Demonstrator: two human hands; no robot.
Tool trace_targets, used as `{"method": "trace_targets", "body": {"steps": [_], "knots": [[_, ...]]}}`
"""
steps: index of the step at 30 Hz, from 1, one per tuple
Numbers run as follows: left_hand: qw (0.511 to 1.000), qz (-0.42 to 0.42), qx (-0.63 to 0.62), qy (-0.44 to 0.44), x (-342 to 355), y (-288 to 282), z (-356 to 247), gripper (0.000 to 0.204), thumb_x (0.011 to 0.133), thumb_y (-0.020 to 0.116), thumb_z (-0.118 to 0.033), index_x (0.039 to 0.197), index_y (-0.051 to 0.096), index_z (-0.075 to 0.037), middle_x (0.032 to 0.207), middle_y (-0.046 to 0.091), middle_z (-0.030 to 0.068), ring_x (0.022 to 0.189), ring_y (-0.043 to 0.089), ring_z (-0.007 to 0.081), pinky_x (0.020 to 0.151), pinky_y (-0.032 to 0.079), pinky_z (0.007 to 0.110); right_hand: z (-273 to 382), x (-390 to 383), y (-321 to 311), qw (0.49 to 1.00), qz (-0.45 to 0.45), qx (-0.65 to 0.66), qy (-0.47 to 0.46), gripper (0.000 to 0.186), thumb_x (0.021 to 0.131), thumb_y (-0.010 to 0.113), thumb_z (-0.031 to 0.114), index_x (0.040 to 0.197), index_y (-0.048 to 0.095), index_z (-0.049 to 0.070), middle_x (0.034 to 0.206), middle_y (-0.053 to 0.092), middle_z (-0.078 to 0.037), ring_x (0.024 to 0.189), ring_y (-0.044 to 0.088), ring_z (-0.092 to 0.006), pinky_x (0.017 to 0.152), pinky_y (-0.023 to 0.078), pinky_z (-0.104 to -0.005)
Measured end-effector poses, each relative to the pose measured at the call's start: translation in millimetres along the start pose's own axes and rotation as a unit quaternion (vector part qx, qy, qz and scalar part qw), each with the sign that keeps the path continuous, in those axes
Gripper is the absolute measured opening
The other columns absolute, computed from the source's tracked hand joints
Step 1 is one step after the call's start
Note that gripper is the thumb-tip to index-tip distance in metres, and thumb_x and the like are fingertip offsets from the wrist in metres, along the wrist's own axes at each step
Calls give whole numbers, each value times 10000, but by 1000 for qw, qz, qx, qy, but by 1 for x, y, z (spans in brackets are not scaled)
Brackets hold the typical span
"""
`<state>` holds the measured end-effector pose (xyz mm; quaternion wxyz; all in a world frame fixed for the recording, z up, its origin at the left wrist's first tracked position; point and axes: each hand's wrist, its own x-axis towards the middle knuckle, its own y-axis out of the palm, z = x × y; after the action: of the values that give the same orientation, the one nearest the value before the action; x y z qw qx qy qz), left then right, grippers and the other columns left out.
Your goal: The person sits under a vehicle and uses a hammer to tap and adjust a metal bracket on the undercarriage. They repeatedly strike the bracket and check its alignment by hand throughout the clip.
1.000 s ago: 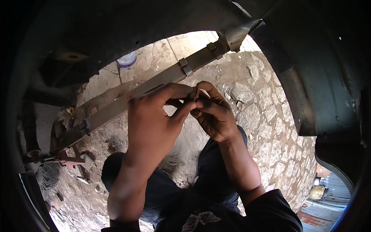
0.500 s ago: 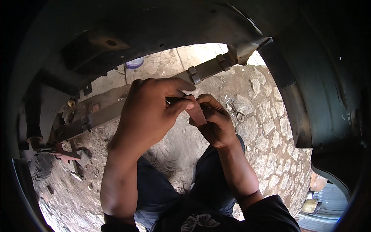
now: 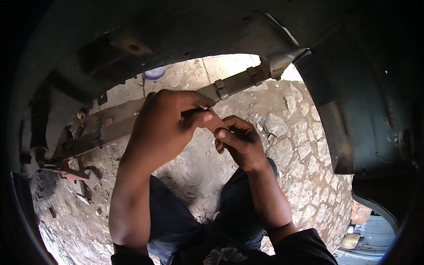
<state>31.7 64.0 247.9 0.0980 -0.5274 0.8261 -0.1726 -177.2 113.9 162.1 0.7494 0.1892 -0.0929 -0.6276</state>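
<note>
A thin reddish-brown strip, perhaps abrasive paper point(image 3: 213, 120), is pinched between both my hands below a long grey metal bar point(image 3: 236, 85). My left hand point(image 3: 163, 126) holds its upper end with thumb and fingers, the thumb lying over it. My right hand point(image 3: 240, 143) grips the lower part, thumb on top and fingers curled beneath. The bar runs diagonally behind my hands and carries bracket-like clamps point(image 3: 221, 89).
Dark body panels point(image 3: 366, 110) arch overhead and down the right. At left are a black cylindrical part point(image 3: 39, 141) and a reddish metal piece point(image 3: 70, 173). A white-purple container point(image 3: 153, 73) stands beyond the bar; rough stone ground point(image 3: 300, 145) lies below, corrugated sheet point(image 3: 371, 234) at lower right.
The strip has come into clearer view and slants between my hands. Both hands have shifted a little leftward, and my right hand sits lower, its thumb now on the strip.
</note>
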Motion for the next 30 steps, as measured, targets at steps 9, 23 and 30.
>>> {"method": "trace_targets", "body": {"steps": [9, 23, 30], "knots": [[987, -30, 133, 80, -14, 30, -9, 209, 857, 766, -94, 1043, 722, -9, 885, 760, 136, 817, 763, 228, 731, 589, 298, 11, -5, -17, 995, 16, -99, 22, 165, 889, 749, 30, 1038, 704, -28, 914, 724, -98, 789, 669, -127, 712, 544, -261], [980, -107, 121, 119, -35, 49, -7, 140, 906, 730, -183, 970, 704, -62, 763, 722, 133, 665, 728, 272, 620, 543, 357, 33, -37, -15, 989, -29, -135, -48, 229, 912, 729, 40, 1127, 722, -38, 1040, 743, -145, 810, 683, -135, 659, 579, -267], [970, -134, 163, 120, -36, 46, -9, 126, 911, 709, -144, 1017, 704, -76, 797, 729, 125, 676, 720, 301, 612, 533, 373, 33, -34, -7, 973, -139, -162, -83, 215, 910, 749, 87, 1094, 736, -24, 1004, 741, -124, 825, 682, -130, 643, 586, -261]]}}
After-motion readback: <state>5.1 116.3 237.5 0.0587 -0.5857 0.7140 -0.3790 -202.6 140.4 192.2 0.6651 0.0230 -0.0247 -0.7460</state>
